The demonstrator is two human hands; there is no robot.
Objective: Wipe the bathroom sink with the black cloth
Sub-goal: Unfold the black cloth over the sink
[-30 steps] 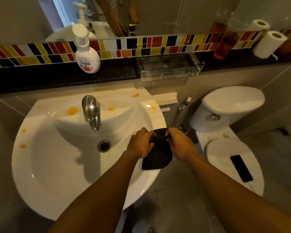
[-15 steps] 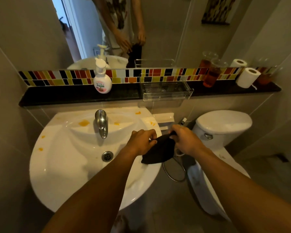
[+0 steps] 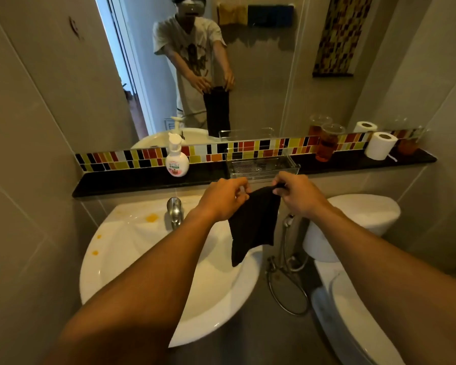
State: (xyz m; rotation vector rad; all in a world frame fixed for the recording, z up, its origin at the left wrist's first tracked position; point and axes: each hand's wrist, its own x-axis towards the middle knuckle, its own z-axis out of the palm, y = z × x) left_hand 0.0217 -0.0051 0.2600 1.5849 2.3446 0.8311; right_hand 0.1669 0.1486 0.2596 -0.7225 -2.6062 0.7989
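Head view, looking forward and down: both bare forearms extend over the white ceramic bathroom sink (image 3: 132, 262). The left hand (image 3: 223, 200) pinches the upper left corner of the black cloth (image 3: 253, 227), and the right hand (image 3: 299, 194) pinches the upper right corner; both hands are clenched on the fabric. The black cloth hangs downward from the two hands, suspended in the air above the right edge of the sink, with its lower corner pointing down in front of the rim. It is not touching the basin surface. Orange-yellow stains (image 3: 151, 218) lie on the back left ledge of the sink, with smaller spots on the left rim. A chrome metal faucet (image 3: 174, 212) stands at the back centre of the sink, just left of the left hand. On the black stone shelf (image 3: 132, 180) behind the sink stands a white pump soap bottle (image 3: 177, 160), and a clear plastic tray (image 3: 262, 165) sits beyond the hands. Farther right on the shelf stand a clear cup of orange-red liquid (image 3: 328, 143) and a white toilet paper roll (image 3: 381, 144). A white toilet (image 3: 363, 209) stands to the right of the sink, with a chrome spray hose (image 3: 286, 262) between them. The wall mirror (image 3: 261, 88) reflects the person holding the cloth.
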